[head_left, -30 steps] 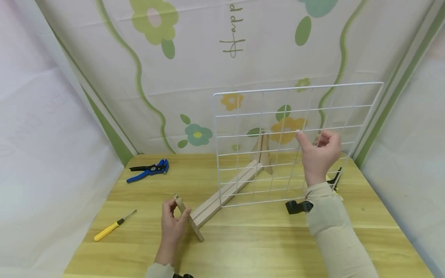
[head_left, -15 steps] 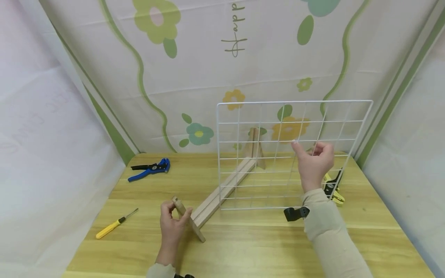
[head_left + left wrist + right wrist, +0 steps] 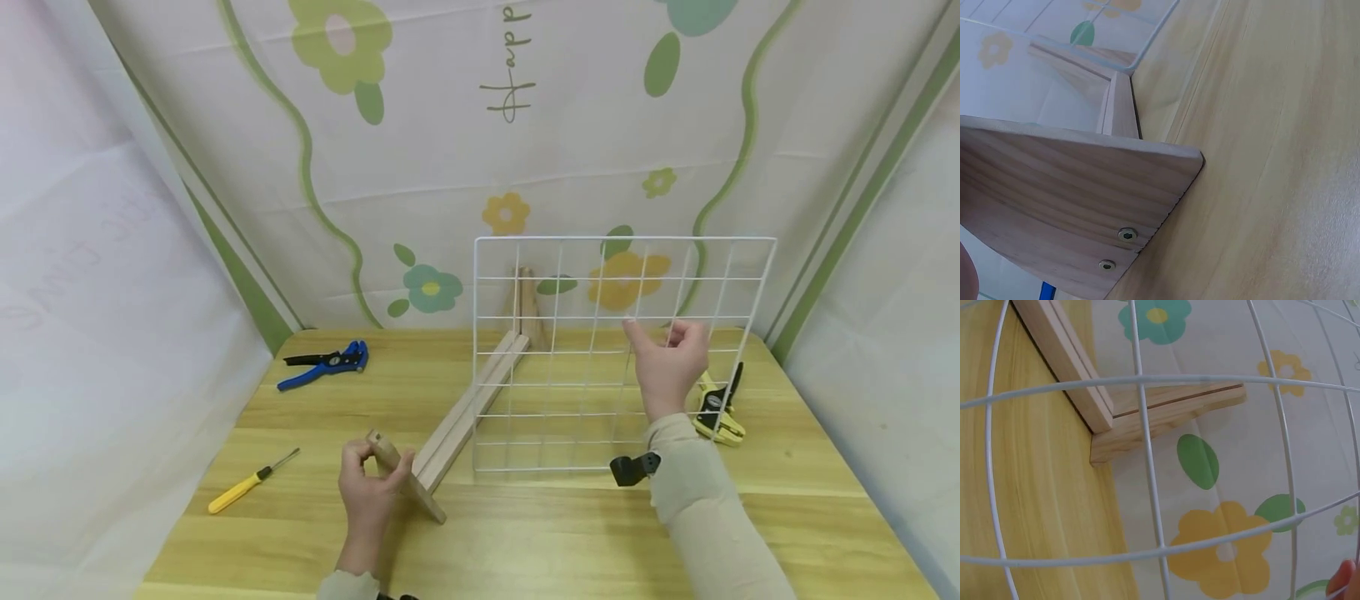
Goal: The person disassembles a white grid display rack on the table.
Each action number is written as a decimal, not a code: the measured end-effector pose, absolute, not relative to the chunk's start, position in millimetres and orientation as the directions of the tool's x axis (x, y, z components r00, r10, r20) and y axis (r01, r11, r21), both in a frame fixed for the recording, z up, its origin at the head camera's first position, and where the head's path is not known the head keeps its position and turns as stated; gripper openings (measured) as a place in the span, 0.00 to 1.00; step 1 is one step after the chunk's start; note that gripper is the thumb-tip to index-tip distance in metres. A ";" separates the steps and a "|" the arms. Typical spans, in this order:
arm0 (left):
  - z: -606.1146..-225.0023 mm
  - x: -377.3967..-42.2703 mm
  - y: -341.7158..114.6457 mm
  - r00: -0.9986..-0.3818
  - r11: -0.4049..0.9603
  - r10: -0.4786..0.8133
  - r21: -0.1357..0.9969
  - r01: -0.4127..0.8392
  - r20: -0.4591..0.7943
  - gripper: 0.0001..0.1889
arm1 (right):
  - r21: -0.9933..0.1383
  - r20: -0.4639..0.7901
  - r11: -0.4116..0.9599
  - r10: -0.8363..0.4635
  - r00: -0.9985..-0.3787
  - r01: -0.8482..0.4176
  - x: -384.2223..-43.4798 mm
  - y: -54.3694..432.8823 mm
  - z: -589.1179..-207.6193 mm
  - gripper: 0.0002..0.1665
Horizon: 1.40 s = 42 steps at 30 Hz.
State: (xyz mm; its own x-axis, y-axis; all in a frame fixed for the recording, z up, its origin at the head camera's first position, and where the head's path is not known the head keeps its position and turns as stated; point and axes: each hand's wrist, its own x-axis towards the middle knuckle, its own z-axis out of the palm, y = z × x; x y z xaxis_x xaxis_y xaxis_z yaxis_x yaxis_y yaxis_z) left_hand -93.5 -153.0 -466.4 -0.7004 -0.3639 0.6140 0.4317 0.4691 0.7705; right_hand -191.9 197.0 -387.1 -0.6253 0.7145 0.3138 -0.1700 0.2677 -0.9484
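My right hand (image 3: 671,371) holds a white wire grid panel (image 3: 552,352) upright above the table, its lower edge level with the wooden stand. The stand has a long grooved rail (image 3: 468,408) between two end pieces. My left hand (image 3: 367,492) grips the near end piece (image 3: 412,483) between thumb and fingers. In the left wrist view, two bolt heads (image 3: 1127,234) show on that end piece. The grooved far end piece (image 3: 534,308) appears behind the grid, also through its wires (image 3: 1141,380) in the right wrist view. Grid and stand look apart.
Blue-and-black wire strippers (image 3: 337,362) lie at the back left of the table. A yellow screwdriver (image 3: 240,492) is left of my left hand. Beyond my right forearm lies a yellow-and-black hand tool (image 3: 718,408). A flowered curtain (image 3: 442,150) hangs along the back.
My right hand has lowered the grid and moved it slightly left, turning it more level. The stand's far end has swung left, while my left hand keeps its grip on the near end piece.
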 end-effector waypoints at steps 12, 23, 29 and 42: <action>-463.9 -82.9 -147.6 -0.665 0.509 -0.321 0.715 0.479 0.674 0.24 | -0.936 0.299 0.345 0.681 -0.668 -0.067 -202.2 194.4 -395.7 0.35; -483.8 -74.6 -146.0 -0.679 0.488 -0.332 0.736 0.470 0.654 0.25 | -0.928 0.243 0.371 0.653 -0.717 0.023 -210.2 192.5 -402.0 0.34; -484.2 -70.5 -141.4 -0.648 0.505 -0.344 0.715 0.483 0.680 0.26 | -0.929 0.162 0.358 0.624 -0.764 0.095 -216.9 191.2 -407.6 0.36; -448.7 -51.0 -125.1 -0.628 0.476 -0.380 0.726 0.497 0.679 0.23 | -0.934 0.118 0.334 0.624 -0.773 0.127 -231.8 185.9 -438.4 0.39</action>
